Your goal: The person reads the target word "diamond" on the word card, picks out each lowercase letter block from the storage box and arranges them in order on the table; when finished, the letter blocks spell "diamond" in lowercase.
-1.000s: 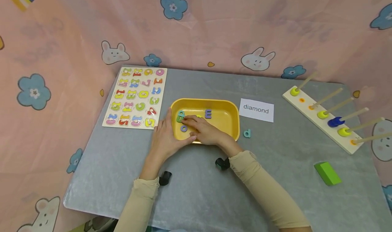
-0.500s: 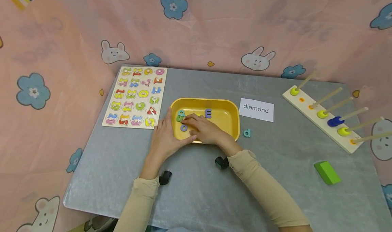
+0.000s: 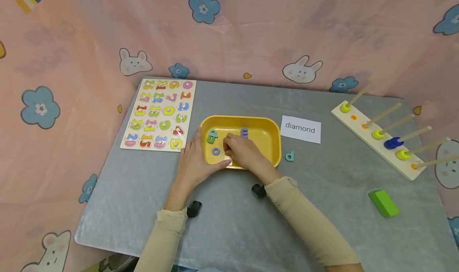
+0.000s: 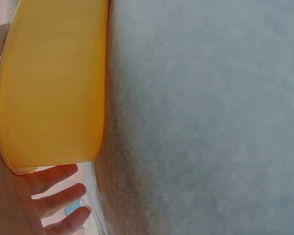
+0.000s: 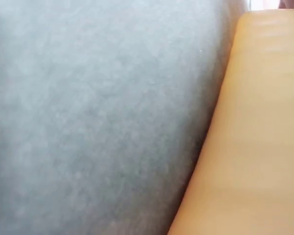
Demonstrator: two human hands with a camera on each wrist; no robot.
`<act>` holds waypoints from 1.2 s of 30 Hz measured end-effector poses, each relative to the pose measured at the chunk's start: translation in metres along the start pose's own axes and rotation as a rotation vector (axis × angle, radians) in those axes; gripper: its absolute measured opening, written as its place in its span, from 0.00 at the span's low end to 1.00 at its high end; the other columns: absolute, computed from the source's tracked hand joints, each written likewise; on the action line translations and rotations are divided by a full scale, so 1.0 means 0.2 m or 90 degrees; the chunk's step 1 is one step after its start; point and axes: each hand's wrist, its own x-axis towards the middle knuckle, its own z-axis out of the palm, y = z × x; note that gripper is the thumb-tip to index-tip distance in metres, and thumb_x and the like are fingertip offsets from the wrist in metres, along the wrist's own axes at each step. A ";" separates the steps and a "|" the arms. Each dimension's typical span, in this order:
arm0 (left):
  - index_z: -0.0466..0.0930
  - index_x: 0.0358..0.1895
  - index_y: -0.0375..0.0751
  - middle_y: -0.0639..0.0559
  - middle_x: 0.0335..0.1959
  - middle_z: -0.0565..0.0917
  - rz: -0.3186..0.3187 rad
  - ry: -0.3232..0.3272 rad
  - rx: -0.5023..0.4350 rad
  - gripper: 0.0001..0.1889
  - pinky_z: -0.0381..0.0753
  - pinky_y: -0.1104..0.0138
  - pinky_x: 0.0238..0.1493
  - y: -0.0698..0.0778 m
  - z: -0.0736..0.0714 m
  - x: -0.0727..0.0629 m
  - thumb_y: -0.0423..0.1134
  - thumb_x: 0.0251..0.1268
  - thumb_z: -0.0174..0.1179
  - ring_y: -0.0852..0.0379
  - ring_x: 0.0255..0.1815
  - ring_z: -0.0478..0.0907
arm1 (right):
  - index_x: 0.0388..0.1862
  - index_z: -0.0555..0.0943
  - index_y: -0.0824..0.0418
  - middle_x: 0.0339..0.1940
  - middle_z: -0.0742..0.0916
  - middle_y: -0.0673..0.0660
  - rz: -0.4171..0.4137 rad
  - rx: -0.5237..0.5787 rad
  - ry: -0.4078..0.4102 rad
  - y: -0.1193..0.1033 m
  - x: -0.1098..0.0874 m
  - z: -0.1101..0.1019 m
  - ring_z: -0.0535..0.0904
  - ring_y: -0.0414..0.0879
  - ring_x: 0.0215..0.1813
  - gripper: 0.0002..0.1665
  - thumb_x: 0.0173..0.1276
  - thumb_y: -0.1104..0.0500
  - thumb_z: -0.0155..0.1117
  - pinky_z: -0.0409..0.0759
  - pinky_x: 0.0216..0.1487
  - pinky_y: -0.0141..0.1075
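My left hand [image 3: 191, 164] braces the near left corner of a yellow tray [image 3: 265, 122], with straight fingers along its outer side and the thumb reaching over the front rim. In the left wrist view, spread fingers [image 4: 63, 198] show past the tray wall [image 4: 54, 88]. My right hand [image 3: 242, 150] is inside the tray, fingers curled together; what lies between the fingertips is hidden. A teal letter [image 3: 213, 133] overlaps a green letter [image 3: 210, 140] at the tray's left. Nearer the front lies a purple letter o [image 3: 212, 151]. A purple letter m [image 3: 244, 131] sits partly behind my right hand.
Right of the tray are a card reading "diamond" [image 3: 300, 129] and a teal letter d [image 3: 289, 156]. A number puzzle board [image 3: 168, 128] lies at the left. A peg board [image 3: 371, 134] with rings and a green block [image 3: 383, 203] stand at the right.
My right hand's fingers have drawn back to the right and curled in, away from the teal and green letters. The bit of yellow seen beside them earlier is out of sight. My left hand stays put.
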 end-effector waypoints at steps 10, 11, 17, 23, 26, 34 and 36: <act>0.38 0.88 0.45 0.38 0.78 0.69 -0.008 -0.004 0.001 0.76 0.68 0.46 0.72 0.01 0.01 0.00 0.82 0.43 0.70 0.39 0.73 0.70 | 0.50 0.86 0.66 0.41 0.86 0.58 -0.023 0.124 0.116 0.06 -0.14 -0.09 0.80 0.50 0.43 0.08 0.76 0.67 0.66 0.84 0.52 0.43; 0.38 0.89 0.45 0.38 0.78 0.69 -0.008 -0.004 0.001 0.76 0.68 0.46 0.72 0.01 0.01 0.00 0.82 0.43 0.70 0.39 0.72 0.70 | 0.52 0.87 0.66 0.42 0.86 0.58 -0.028 0.129 0.135 0.07 -0.16 -0.11 0.80 0.50 0.42 0.09 0.76 0.68 0.67 0.84 0.51 0.43; 0.38 0.89 0.46 0.38 0.77 0.70 -0.013 -0.005 -0.005 0.76 0.67 0.46 0.72 0.01 0.01 0.00 0.82 0.43 0.70 0.39 0.72 0.70 | 0.47 0.88 0.66 0.42 0.88 0.59 -0.055 0.199 0.255 0.13 -0.32 -0.19 0.79 0.47 0.37 0.10 0.68 0.71 0.73 0.80 0.40 0.32; 0.38 0.89 0.46 0.38 0.75 0.72 -0.007 0.003 -0.007 0.76 0.67 0.46 0.72 0.00 0.01 0.00 0.81 0.43 0.70 0.39 0.72 0.69 | 0.45 0.85 0.72 0.38 0.89 0.63 -0.072 0.252 0.406 0.25 -0.45 -0.26 0.81 0.46 0.35 0.14 0.60 0.75 0.77 0.77 0.42 0.18; 0.37 0.89 0.46 0.38 0.73 0.73 -0.008 0.004 -0.009 0.76 0.66 0.46 0.72 0.00 0.00 0.00 0.80 0.43 0.71 0.39 0.72 0.69 | 0.43 0.86 0.73 0.37 0.89 0.64 -0.075 0.256 0.471 0.32 -0.50 -0.27 0.82 0.42 0.35 0.14 0.59 0.76 0.77 0.79 0.45 0.17; 0.37 0.89 0.45 0.37 0.74 0.73 -0.006 -0.005 -0.004 0.77 0.67 0.46 0.73 0.01 -0.01 0.00 0.79 0.43 0.72 0.38 0.72 0.70 | 0.43 0.86 0.76 0.36 0.89 0.68 0.024 0.277 0.502 0.48 -0.64 -0.27 0.81 0.27 0.34 0.12 0.61 0.79 0.74 0.79 0.43 0.15; 0.37 0.89 0.44 0.37 0.73 0.73 -0.006 -0.005 -0.003 0.77 0.67 0.46 0.73 0.01 0.00 0.00 0.79 0.43 0.72 0.38 0.72 0.70 | 0.44 0.86 0.76 0.36 0.89 0.68 0.059 0.261 0.476 0.52 -0.67 -0.26 0.81 0.26 0.34 0.12 0.62 0.79 0.73 0.79 0.42 0.14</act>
